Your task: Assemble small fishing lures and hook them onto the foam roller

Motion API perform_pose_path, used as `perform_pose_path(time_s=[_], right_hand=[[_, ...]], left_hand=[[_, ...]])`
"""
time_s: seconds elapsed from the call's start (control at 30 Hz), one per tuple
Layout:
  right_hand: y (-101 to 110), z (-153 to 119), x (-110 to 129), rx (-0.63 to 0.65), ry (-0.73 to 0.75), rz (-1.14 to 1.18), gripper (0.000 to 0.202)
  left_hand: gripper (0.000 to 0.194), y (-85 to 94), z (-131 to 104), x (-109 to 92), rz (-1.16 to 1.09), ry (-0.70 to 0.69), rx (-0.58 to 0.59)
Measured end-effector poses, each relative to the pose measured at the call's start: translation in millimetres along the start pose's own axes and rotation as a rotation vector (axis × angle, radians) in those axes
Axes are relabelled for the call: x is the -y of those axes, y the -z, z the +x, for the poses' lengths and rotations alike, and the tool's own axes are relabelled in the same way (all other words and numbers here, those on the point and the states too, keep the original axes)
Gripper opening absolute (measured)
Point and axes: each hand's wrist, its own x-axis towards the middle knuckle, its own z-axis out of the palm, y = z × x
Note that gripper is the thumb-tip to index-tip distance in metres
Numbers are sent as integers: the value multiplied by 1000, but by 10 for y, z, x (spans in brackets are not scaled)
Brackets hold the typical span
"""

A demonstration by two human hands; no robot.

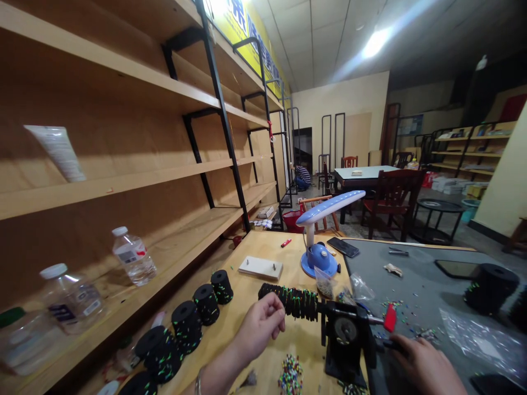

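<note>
My left hand (263,323) is held with its fingers curled together just below a black ribbed roll (302,302) with green and yellow bits on it. Whether anything is pinched in those fingers is hidden. The roll sits sideways on the shaft of a black hand-cranked winder (348,334). At the winder's right side, my right hand (426,365) is closed around its dark crank handle (389,344). A red tab (390,317) stands out at the shaft's right end. Below the roll lies a pile of small multicoloured beads (290,374).
Several black spools (187,326) line the table's left edge. Behind the roll are a white block (261,267) with two pins and a blue desk lamp (319,259). A phone (343,247), plastic bags (481,340) and scattered bits lie right. Wooden shelves (185,230) with bottles run along the left.
</note>
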Motion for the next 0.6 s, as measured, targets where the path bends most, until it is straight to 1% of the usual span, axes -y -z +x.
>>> perform_pose_path(time_s=[0.17, 0.33, 0.47, 0.6], right_hand=[[1, -20, 13, 18, 5, -37, 38], [10, -39, 38, -3, -15, -34, 37], [8, -41, 43, 18, -33, -54, 39], [31, -51, 68, 0, -44, -55, 38]], left_hand=[[25, -23, -39, 189, 1, -4, -53], [31, -144, -51, 328, -143, 28, -116], [40, -243, -144, 405, -268, 109, -154], [49, -305, -258, 478, -408, 196, -169]])
